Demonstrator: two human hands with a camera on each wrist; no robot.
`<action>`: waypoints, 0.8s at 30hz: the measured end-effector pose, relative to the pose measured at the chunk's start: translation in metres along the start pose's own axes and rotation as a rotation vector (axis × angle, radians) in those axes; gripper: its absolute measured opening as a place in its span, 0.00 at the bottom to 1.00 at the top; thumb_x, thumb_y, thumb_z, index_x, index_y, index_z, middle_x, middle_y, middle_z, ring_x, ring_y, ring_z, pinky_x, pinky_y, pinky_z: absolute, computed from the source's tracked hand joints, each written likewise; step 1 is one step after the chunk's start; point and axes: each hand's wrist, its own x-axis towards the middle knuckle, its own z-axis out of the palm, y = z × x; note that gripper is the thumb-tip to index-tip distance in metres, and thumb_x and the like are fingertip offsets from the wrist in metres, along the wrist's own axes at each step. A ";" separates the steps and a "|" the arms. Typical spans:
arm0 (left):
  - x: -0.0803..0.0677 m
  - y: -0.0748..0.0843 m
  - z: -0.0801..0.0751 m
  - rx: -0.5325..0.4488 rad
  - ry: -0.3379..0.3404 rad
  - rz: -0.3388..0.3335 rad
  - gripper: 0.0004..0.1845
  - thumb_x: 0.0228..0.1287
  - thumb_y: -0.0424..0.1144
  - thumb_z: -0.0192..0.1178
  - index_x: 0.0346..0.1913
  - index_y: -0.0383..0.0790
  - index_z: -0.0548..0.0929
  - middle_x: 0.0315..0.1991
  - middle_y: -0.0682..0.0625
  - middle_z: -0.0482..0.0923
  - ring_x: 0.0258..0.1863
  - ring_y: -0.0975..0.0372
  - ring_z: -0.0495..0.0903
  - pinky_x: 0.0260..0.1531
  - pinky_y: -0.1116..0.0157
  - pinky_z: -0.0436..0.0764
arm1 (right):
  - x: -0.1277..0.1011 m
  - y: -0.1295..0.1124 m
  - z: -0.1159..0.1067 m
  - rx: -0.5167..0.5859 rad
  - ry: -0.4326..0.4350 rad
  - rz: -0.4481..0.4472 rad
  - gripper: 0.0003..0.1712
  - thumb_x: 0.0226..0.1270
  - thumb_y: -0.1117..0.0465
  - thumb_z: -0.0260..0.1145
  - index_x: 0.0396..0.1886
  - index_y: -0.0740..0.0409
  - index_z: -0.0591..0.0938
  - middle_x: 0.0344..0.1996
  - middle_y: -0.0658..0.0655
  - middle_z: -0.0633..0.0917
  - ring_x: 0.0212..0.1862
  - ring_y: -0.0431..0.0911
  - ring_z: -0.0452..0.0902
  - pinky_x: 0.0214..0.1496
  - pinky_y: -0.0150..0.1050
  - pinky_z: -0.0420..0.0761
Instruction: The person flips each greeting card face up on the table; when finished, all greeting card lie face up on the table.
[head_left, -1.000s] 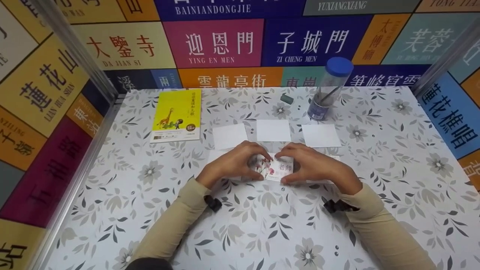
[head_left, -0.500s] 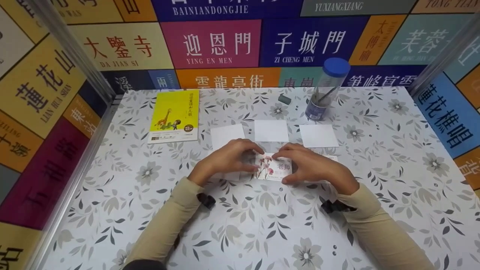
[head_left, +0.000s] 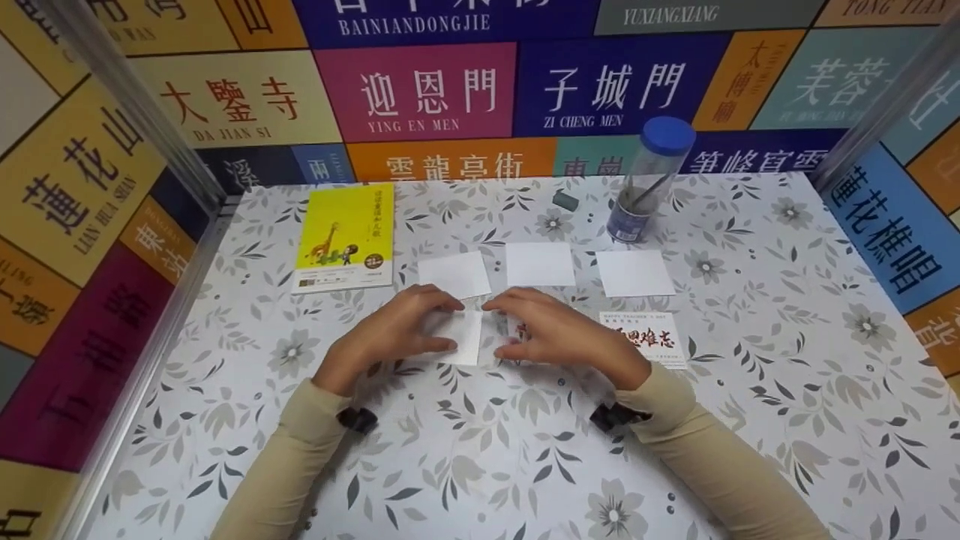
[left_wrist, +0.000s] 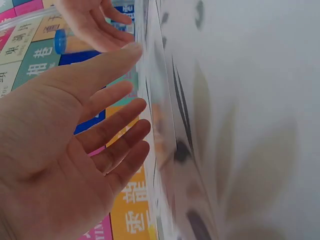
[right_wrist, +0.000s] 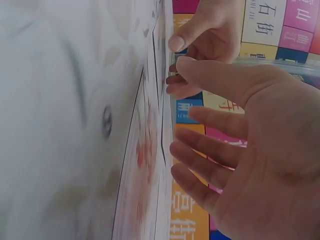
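In the head view my left hand (head_left: 397, 330) hovers around a white card (head_left: 468, 341) on the left of the near row, thumb and fingers spread apart. My right hand (head_left: 566, 330) hangs over the middle card, mostly hiding it; pink-red flowers on that card (right_wrist: 142, 155) show in the right wrist view. On the right of the row lies a card with red lettering (head_left: 649, 337), partly behind the right hand. Both wrist views show the palms with loosely bent fingers and nothing in them.
Behind the hands lie three blank white cards, left (head_left: 454, 274), middle (head_left: 540, 264) and right (head_left: 636, 273). A yellow book (head_left: 345, 236) lies back left. A clear blue-lidded jar (head_left: 649, 180) stands back right, near a small dark green object (head_left: 565, 200).
Both hands have moved left. The left hand has left the flower card for the white card; the right hand now covers the flower card, and the red-lettered card shows more.
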 end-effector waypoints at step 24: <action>-0.012 -0.001 -0.005 0.069 -0.029 -0.082 0.39 0.50 0.49 0.88 0.66 0.45 0.83 0.67 0.48 0.78 0.68 0.51 0.72 0.76 0.51 0.72 | 0.046 -0.030 0.030 -0.081 0.024 0.092 0.56 0.48 0.40 0.89 0.76 0.51 0.76 0.55 0.58 0.77 0.58 0.54 0.69 0.65 0.52 0.72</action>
